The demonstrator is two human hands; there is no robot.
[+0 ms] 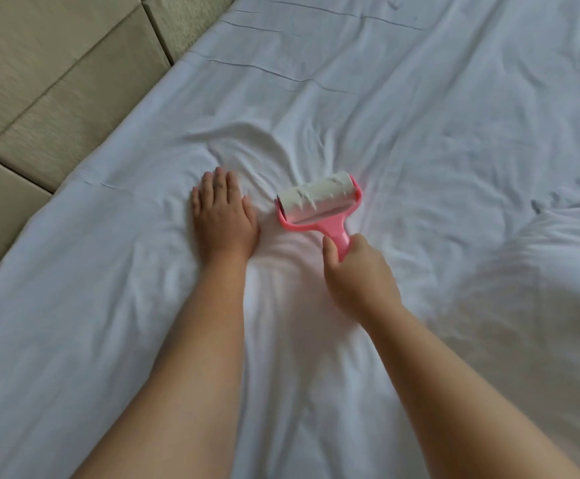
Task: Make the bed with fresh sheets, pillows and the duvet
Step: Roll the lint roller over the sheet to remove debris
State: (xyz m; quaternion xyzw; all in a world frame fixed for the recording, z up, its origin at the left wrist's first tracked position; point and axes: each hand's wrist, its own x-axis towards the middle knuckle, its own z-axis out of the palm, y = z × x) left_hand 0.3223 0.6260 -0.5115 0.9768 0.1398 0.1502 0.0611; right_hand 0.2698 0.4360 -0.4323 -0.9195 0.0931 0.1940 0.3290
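The pink handle of a lint roller (pixel 319 205) is gripped by the right hand (pixel 354 274), fingers and thumb curled round it, and the white drum is held down on the sheet (pixel 419 115). The left hand (pixel 221 216) is laid flat, fingers straight, pressing the fabric just beside the roller. The white sheet is spread over the whole bed and is bunched into creases around both hands; more rumpled white fabric is seen at the right edge. A padded beige headboard (pixel 39 81) is seen along the left.

The sticky drum could drag the loose cloth up into fresh folds if the flat hand is lifted, and the torn edge of its paper could catch. No brand, label or writing can be read anywhere.
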